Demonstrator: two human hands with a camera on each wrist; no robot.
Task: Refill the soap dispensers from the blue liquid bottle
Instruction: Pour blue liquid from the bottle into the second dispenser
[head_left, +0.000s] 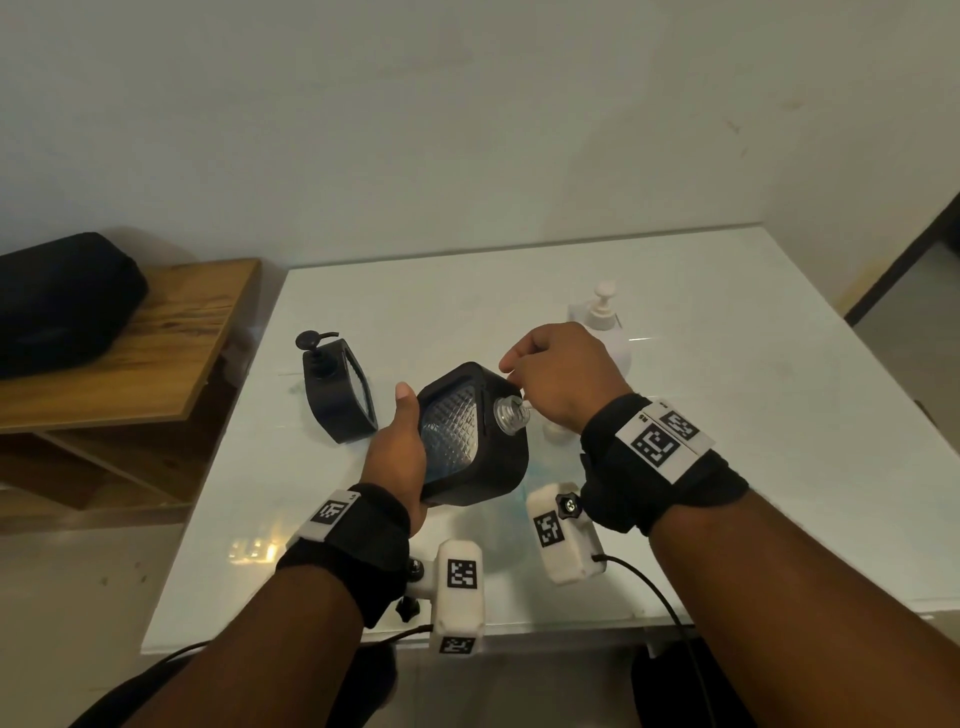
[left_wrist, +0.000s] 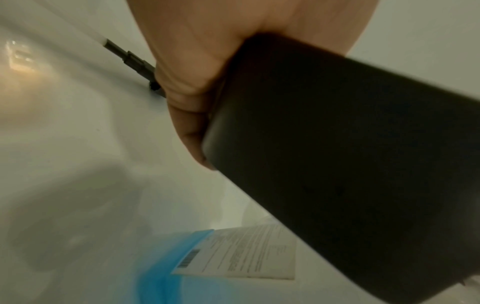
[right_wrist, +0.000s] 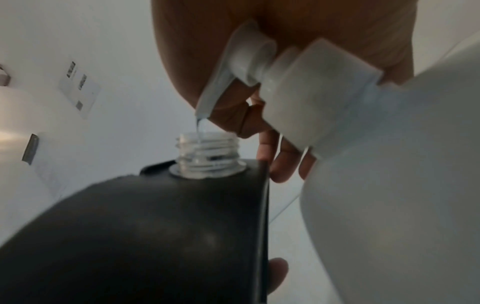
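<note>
My left hand (head_left: 400, 447) grips a black soap dispenser (head_left: 467, 447) and holds it tilted above the white table. Its pump is off, so the clear threaded neck (head_left: 511, 415) stands open. My right hand (head_left: 561, 374) curls over the white pump head (right_wrist: 249, 59) of the blue liquid bottle (right_wrist: 389, 185). A thin blue stream runs from the nozzle (right_wrist: 210, 98) into the clear neck (right_wrist: 207, 156). The left wrist view shows the bottle's blue body and label (left_wrist: 207, 267) below the black dispenser (left_wrist: 350, 164). In the head view my right hand hides most of the bottle.
A second black dispenser (head_left: 337, 389) with its pump on stands at the left of the table (head_left: 753, 441). A white pump dispenser (head_left: 602, 312) stands behind my right hand. A black pump stem (left_wrist: 130, 59) lies on the table. A wooden shelf (head_left: 197, 322) with a black bag (head_left: 62, 296) is at the left.
</note>
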